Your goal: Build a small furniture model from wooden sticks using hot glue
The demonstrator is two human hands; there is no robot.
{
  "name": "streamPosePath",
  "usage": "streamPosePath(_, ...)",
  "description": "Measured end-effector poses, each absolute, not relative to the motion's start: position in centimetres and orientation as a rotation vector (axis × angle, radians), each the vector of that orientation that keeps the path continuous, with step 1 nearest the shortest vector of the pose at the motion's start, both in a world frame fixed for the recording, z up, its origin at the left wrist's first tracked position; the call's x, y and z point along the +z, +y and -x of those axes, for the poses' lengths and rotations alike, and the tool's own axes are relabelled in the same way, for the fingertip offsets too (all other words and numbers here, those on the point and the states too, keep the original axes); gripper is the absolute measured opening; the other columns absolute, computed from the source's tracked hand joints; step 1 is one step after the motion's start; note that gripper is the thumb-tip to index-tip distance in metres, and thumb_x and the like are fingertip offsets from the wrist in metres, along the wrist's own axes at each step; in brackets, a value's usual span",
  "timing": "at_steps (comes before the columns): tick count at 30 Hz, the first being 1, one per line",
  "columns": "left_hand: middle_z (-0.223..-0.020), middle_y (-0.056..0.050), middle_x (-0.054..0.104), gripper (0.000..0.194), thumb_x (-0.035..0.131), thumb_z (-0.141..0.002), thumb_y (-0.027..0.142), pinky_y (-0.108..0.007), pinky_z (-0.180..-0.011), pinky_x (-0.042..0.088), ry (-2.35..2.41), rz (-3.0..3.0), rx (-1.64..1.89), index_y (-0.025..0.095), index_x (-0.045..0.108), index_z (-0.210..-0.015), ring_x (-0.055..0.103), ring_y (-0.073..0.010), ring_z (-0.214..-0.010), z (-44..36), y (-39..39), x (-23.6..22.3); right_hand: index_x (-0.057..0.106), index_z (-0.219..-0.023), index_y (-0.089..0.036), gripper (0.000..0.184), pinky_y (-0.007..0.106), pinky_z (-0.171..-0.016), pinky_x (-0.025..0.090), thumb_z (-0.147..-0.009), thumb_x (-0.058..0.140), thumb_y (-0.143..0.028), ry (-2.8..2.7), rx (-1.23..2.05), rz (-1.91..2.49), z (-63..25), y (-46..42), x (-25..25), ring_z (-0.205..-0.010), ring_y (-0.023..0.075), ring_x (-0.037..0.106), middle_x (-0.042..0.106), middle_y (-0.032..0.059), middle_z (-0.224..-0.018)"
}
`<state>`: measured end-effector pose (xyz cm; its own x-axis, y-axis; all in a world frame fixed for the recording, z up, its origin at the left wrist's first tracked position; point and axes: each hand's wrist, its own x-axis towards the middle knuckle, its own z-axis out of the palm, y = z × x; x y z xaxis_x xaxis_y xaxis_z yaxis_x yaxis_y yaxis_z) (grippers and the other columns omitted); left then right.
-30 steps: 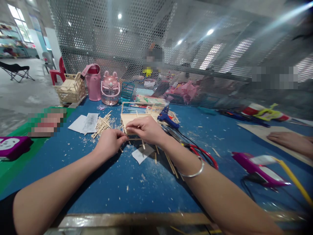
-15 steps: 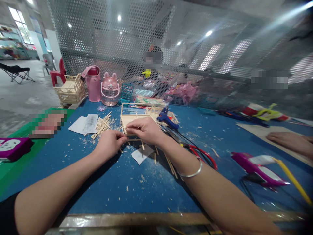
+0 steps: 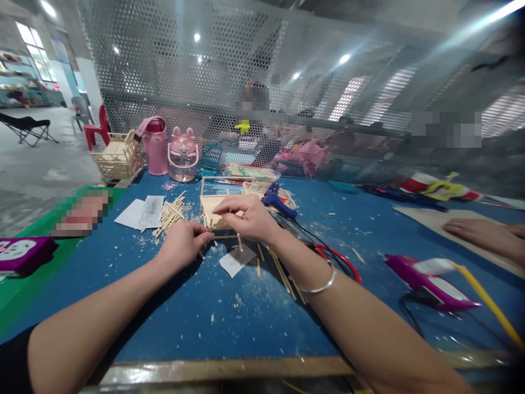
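Observation:
My left hand (image 3: pixel 185 243) is closed, thumb and finger pinching the end of a thin wooden stick (image 3: pixel 226 237) just in front of a small wooden stick frame (image 3: pixel 211 205). My right hand (image 3: pixel 248 218) hovers over the frame's front edge, its fingers loosely apart, and I see nothing held in it. It hides part of the frame. Beneath the hands lies a small piece of white paper (image 3: pixel 235 261). Loose wooden sticks (image 3: pixel 171 214) are piled left of the frame. Right behind my right hand rests a blue glue gun (image 3: pixel 279 201).
Red-handled pliers (image 3: pixel 348 269) lie beside my right forearm. A purple power strip (image 3: pixel 430 282) is at right, near another person's hand (image 3: pixel 478 232) on a board. Pink bottles (image 3: pixel 156 148), a finished-looking stick model (image 3: pixel 118 156) and a perforated metal screen (image 3: pixel 184 71) stand behind.
My right hand's fingers have parted from their pinch at the frame and lifted slightly. My left hand keeps its pinch in nearly the same place. The view has shifted slightly.

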<state>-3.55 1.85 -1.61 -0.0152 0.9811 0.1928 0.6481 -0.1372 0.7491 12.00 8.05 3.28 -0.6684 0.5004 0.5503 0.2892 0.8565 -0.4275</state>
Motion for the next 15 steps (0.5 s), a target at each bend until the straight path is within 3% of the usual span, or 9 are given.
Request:
streamPosePath(12,-0.051,-0.002,0.062,0.02,0.055,-0.069,0.033,-0.027,-0.052,0.033,1.668,-1.828,1.074,0.021,0.07,-0.064,0.043,-0.0118,-0.045,3.6,1.9,-1.79,0.071,-0.076,-0.02,0.029,0.025,-0.064,0.041,-0.068,0.044,-0.015,-2.451,0.299,0.598,-12.01,8.11,2.72,-0.063,0.011,0.054,0.064,0.001,-0.067)
streamPosePath(15,-0.055,-0.002,0.064,0.02,0.055,-0.069,0.034,-0.027,-0.053,0.034,1.663,-1.812,1.075,0.021,0.07,-0.065,0.046,-0.0125,-0.047,3.52,1.94,-1.82,0.068,-0.092,-0.016,0.033,0.025,-0.057,0.039,-0.069,0.044,-0.017,-2.347,0.37,0.631,-12.0,7.85,3.11,-0.055,0.0096,0.049,0.061,0.001,-0.064)
